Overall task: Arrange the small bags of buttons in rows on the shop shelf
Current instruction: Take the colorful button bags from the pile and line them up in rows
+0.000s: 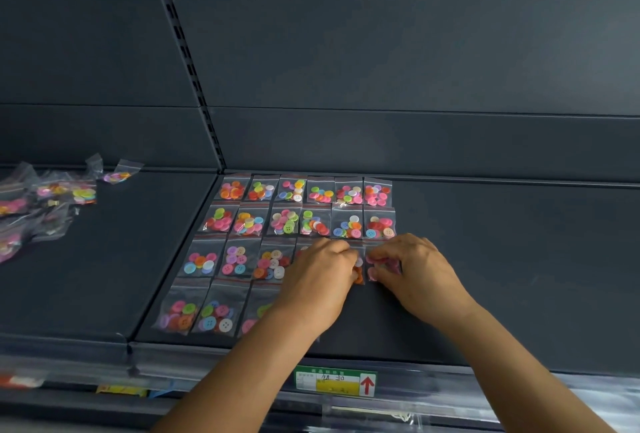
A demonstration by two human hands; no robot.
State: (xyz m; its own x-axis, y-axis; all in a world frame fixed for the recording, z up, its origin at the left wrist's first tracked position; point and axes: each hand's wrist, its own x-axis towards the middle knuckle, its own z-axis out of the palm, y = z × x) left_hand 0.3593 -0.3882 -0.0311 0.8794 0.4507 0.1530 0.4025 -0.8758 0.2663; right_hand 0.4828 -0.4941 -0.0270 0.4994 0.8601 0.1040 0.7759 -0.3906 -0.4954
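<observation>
Small clear bags of coloured buttons (301, 205) lie in neat rows on the dark shelf (502, 259). The two back rows hold several bags each. In the third row my left hand (322, 273) covers a bag and its fingertips pinch the edge of a bag with orange buttons (359, 271). Beside it my right hand (412, 268) curls its fingers round a bag of pink buttons (375, 268) at the row's right end. The front row shows three bags, the third partly hidden under my left forearm.
A loose pile of button bags (52, 200) lies on the neighbouring shelf panel at the far left. A slotted upright (187, 65) divides the back wall. A green and yellow price label (334, 380) sits on the shelf's front rail.
</observation>
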